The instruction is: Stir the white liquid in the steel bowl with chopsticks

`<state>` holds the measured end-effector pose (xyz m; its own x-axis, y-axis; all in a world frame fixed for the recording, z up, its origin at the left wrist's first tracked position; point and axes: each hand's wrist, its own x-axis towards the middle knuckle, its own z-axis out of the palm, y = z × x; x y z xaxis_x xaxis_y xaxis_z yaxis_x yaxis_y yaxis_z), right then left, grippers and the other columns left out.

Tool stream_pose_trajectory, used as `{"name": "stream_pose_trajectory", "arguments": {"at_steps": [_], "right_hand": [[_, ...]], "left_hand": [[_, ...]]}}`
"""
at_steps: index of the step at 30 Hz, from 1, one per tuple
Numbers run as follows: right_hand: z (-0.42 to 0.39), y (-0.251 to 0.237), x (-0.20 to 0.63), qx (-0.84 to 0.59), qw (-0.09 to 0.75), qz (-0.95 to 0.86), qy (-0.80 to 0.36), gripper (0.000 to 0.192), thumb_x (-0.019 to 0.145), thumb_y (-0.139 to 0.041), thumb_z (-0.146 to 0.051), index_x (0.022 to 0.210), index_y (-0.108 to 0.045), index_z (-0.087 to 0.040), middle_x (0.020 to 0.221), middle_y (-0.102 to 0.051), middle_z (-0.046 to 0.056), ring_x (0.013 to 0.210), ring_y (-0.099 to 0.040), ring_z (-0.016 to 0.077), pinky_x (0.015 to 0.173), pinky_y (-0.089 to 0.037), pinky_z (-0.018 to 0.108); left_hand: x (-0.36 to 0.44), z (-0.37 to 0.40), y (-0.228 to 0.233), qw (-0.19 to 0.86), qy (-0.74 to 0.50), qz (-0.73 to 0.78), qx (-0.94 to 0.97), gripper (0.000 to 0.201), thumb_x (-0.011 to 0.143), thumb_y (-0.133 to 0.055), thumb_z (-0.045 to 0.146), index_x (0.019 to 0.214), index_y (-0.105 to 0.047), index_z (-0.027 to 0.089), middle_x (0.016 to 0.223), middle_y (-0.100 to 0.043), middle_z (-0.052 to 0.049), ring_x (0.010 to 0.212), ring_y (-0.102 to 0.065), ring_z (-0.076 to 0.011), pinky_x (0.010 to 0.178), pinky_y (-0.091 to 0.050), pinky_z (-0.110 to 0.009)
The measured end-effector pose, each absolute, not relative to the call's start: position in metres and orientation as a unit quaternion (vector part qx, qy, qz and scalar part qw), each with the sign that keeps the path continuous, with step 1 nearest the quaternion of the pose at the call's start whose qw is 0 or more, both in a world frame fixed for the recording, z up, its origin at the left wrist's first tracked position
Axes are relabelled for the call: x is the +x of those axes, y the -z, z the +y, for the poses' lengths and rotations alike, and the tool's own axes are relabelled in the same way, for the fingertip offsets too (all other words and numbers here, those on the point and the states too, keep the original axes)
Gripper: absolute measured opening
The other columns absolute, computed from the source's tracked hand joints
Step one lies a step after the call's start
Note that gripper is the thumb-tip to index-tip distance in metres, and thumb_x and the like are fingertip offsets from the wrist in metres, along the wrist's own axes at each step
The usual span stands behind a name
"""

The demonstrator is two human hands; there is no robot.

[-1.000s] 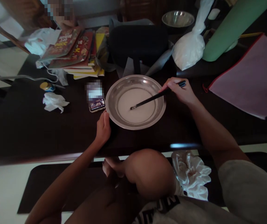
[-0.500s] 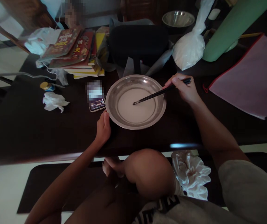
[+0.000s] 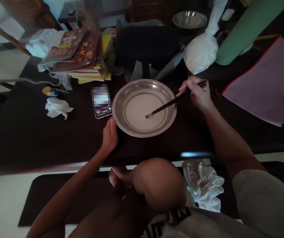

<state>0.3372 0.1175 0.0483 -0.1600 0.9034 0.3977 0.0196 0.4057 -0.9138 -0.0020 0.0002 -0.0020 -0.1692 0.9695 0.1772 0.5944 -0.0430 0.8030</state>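
Note:
A wide steel basin [image 3: 119, 123] sits on the dark table, holding a whitish liquid [image 3: 142, 110]. My left hand [image 3: 110, 135] grips the basin's left rim, the thumb on the near side and the other fingers mostly hidden beneath it. In my right hand [image 3: 198, 92] is a pair of dark chopsticks [image 3: 165, 105], held close together above the right rim. Their tips, coated with something pale, reach the liquid near the middle of the basin.
Left of the basin lie a lit phone [image 3: 103, 110], crumpled tissue [image 3: 59, 108] and a small jar [image 3: 50, 92]. Books [image 3: 78, 53] are stacked behind. A tied bag of white powder [image 3: 201, 54], a green cylinder [image 3: 251, 31] and a pinkish mesh cover [image 3: 265, 82] stand rightward.
The chopstick tips have shifted slightly right and toward me in the liquid. My right hand has moved a little right; my left hand and the basin stay put.

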Motion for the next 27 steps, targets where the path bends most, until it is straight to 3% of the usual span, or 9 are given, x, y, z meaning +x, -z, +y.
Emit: {"name": "stream_pose_trajectory", "arguments": {"at_steps": [6, 12, 18, 23, 27], "right_hand": [[0.1141, -0.0506, 0.3343, -0.363, 0.49, -0.677, -0.412, 0.036, 0.083, -0.069, -0.057, 0.067, -0.071, -0.026, 0.067, -0.07, 0.001, 0.075, -0.071, 0.018, 0.073, -0.059, 0.033], [0.1185, -0.048, 0.3369, -0.375, 0.535, -0.634, -0.414, 0.042, 0.083, -0.064, -0.065, 0.068, -0.072, -0.027, 0.059, -0.066, -0.001, 0.065, -0.07, 0.0181, 0.064, -0.058, 0.033], [0.1178, -0.0476, 0.3353, -0.363, 0.499, -0.662, -0.427, 0.038, 0.08, -0.069, -0.062, 0.067, -0.072, -0.027, 0.065, -0.07, 0.0, 0.072, -0.072, 0.0193, 0.072, -0.06, 0.035], [0.1208, -0.0453, 0.3371, -0.343, 0.537, -0.648, -0.417, 0.036, 0.088, -0.063, -0.056, 0.072, -0.074, -0.026, 0.06, -0.067, -0.001, 0.057, -0.068, 0.0157, 0.059, -0.056, 0.031], [0.1164, -0.0483, 0.3332, -0.338, 0.494, -0.681, -0.422, 0.037, 0.087, -0.064, -0.057, 0.071, -0.072, -0.025, 0.065, -0.069, 0.0, 0.069, -0.071, 0.0175, 0.069, -0.059, 0.033]], "left_hand": [[-0.0016, 0.0004, 0.0019, 0.234, -0.401, 0.65, 0.602, 0.068, 0.098, -0.023, 0.065, 0.121, -0.063, 0.016, 0.12, -0.069, -0.013, 0.114, -0.063, -0.0237, 0.102, -0.048, -0.039], [-0.0012, 0.0005, 0.0023, 0.229, -0.4, 0.652, 0.602, 0.069, 0.098, -0.023, 0.066, 0.12, -0.064, 0.015, 0.12, -0.069, -0.013, 0.116, -0.062, -0.0246, 0.102, -0.047, -0.04], [-0.0015, 0.0003, 0.0019, 0.233, -0.4, 0.653, 0.599, 0.069, 0.098, -0.023, 0.067, 0.12, -0.063, 0.016, 0.119, -0.069, -0.012, 0.114, -0.063, -0.0242, 0.102, -0.047, -0.039], [-0.0015, 0.0002, 0.0023, 0.233, -0.402, 0.653, 0.598, 0.069, 0.097, -0.024, 0.068, 0.12, -0.064, 0.016, 0.121, -0.069, -0.013, 0.114, -0.063, -0.0241, 0.102, -0.047, -0.039], [-0.0012, 0.0001, 0.0021, 0.233, -0.4, 0.654, 0.598, 0.071, 0.097, -0.023, 0.068, 0.12, -0.063, 0.015, 0.122, -0.069, -0.013, 0.116, -0.062, -0.024, 0.103, -0.046, -0.039]]}}
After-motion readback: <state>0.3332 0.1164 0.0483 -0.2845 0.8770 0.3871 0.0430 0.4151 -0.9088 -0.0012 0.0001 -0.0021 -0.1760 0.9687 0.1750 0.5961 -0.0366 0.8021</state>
